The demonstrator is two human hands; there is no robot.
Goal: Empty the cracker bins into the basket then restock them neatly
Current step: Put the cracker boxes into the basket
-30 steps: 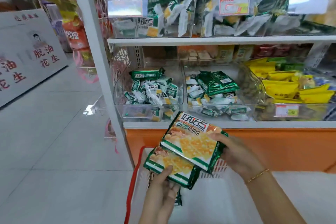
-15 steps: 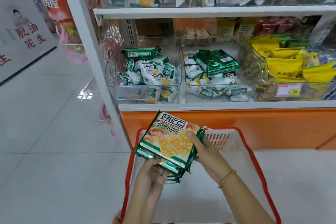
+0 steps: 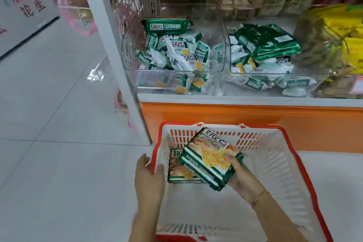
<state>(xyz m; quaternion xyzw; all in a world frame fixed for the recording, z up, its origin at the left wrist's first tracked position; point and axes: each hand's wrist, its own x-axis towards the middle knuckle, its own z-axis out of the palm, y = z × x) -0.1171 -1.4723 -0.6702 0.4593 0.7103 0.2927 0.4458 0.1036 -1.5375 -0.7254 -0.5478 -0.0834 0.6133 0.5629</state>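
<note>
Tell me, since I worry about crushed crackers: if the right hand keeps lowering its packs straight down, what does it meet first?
Probably the cracker pack already lying in the basket, partly under the packs the right hand holds; depth is unclear.

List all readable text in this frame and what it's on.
"好吃点": large cracker pack held in the right hand; smaller line beneath is blurred.
"好吃点": long green pack atop the left bin, and small wrappers inside it.
"脱油花生": wall sign, partly cropped.
Price tag at the right edge: blurred, unreadable.
</note>
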